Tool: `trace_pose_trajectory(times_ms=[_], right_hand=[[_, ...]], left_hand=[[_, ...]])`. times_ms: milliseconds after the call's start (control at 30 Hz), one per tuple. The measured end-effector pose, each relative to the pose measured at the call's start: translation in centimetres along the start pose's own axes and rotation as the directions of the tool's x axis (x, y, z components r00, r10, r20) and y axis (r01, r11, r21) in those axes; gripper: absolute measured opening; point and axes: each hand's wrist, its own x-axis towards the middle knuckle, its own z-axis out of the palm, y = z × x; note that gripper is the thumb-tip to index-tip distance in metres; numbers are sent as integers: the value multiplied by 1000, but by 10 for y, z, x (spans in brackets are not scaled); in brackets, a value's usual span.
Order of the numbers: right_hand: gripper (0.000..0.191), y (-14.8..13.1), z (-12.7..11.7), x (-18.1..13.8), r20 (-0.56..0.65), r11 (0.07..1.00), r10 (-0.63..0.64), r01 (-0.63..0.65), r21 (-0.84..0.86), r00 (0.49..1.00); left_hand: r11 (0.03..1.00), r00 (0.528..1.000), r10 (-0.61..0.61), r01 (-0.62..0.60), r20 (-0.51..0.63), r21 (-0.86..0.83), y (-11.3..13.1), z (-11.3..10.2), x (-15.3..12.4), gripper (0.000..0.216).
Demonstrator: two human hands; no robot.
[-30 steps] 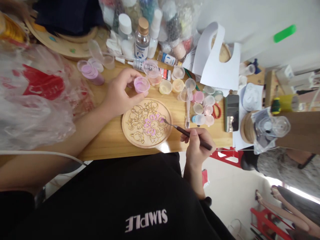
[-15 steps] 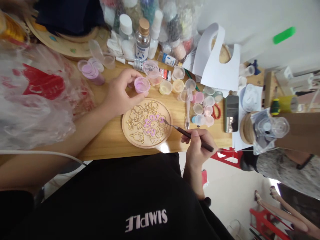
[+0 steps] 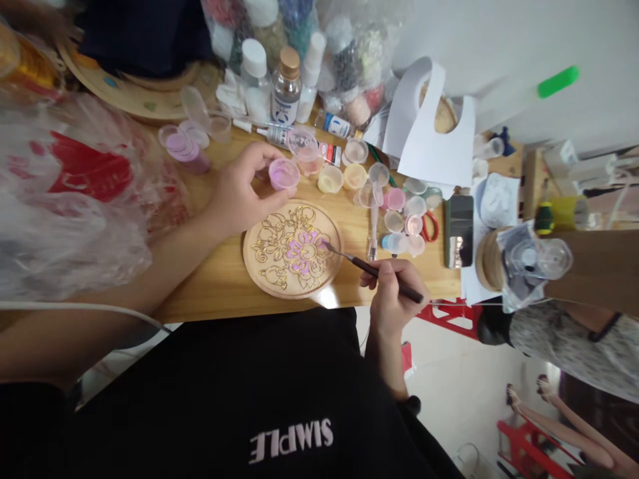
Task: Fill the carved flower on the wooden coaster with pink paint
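A round wooden plaque (image 3: 254,276) lies flat on the table, bearing a raised gold flower outline with several petals coloured light purple. Its upper-left rim is close to my left hand (image 3: 242,193), which is closed around a small clear cup (image 3: 284,175) with purple paint inside. Between the fingers of my right hand (image 3: 394,293) is a dark-handled palette knife (image 3: 367,267). The metal tip of this tool rests at a petal on the flower's upper right, where purple shows. Whether the tip presses on the wood I cannot tell.
Several small paint cups (image 3: 394,199) crowd the table right of the plaque, near red-handled scissors (image 3: 430,226) and a phone (image 3: 458,231). Bottles (image 3: 285,90) line the back. A plastic bag (image 3: 74,219) covers the left side. Another person (image 3: 574,339) is at the right.
The whole view has shifted slightly. The knife tip stays at nearly the same petal, and both hands keep their holds on the cup and the knife.
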Motion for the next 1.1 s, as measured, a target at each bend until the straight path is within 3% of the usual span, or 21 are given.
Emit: trace_pose_trajectory(times_ms=[333,533,800,1100], right_hand=[[25,-1,-1,-3,-29,1000,5,-6,-14,1000],[22,-1,2,-1,-22,1000,-14,14,-3,1000],[26,2,4,2,-7,999,-16,16,-45,1000],[23,4,5,2,-4,999,-36,36,10,999]], left_hand=[[999,999,38,-38,-19,-30,2,0,2,33],[999,999,-42,42,12,-23,4,0,0,35],[998,999,-51,52,10,-23,3,1,1,34],[1000,1000,13,-13,-17,-18,3,0,0,33]])
